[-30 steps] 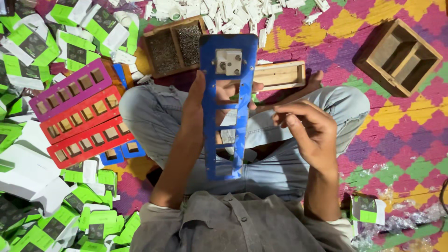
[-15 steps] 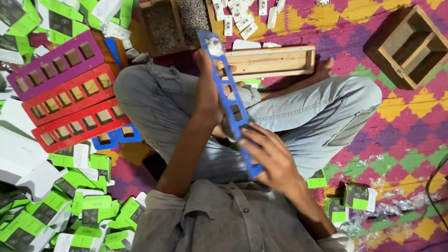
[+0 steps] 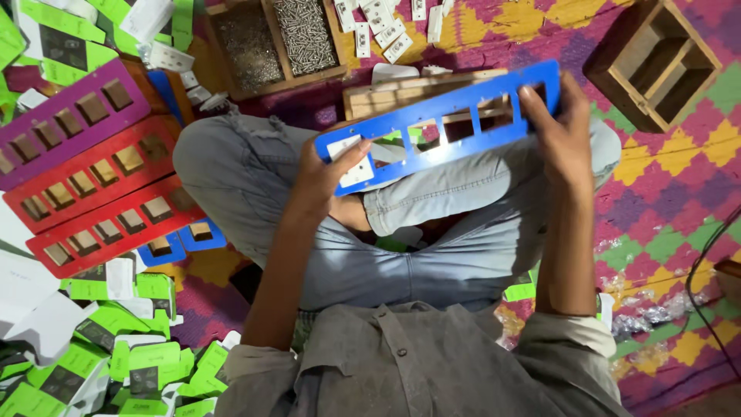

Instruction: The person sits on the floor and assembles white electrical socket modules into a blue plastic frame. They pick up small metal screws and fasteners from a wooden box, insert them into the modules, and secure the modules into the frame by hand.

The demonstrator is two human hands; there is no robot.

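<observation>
I hold a long blue panel (image 3: 463,108) with a row of square cut-outs, lying almost level above my crossed legs. A white switch piece (image 3: 349,162) sits in its leftmost opening. My left hand (image 3: 324,181) grips the panel's left end, thumb on the white piece. My right hand (image 3: 562,127) grips the right end, fingers curled over the top edge. I sit cross-legged in grey trousers and a grey shirt.
Purple, red and blue panels (image 3: 85,177) are stacked at my left. Green and white boxes (image 3: 108,363) lie heaped around them. A wooden tray (image 3: 235,81) with screws stands ahead, white switch pieces (image 3: 386,27) beside it. An empty wooden box (image 3: 656,66) sits at the right on the patterned mat.
The blue panel has swung from upright, through a diagonal, to nearly level. My right hand moved from the panel's middle to its right end. The view has shifted.
</observation>
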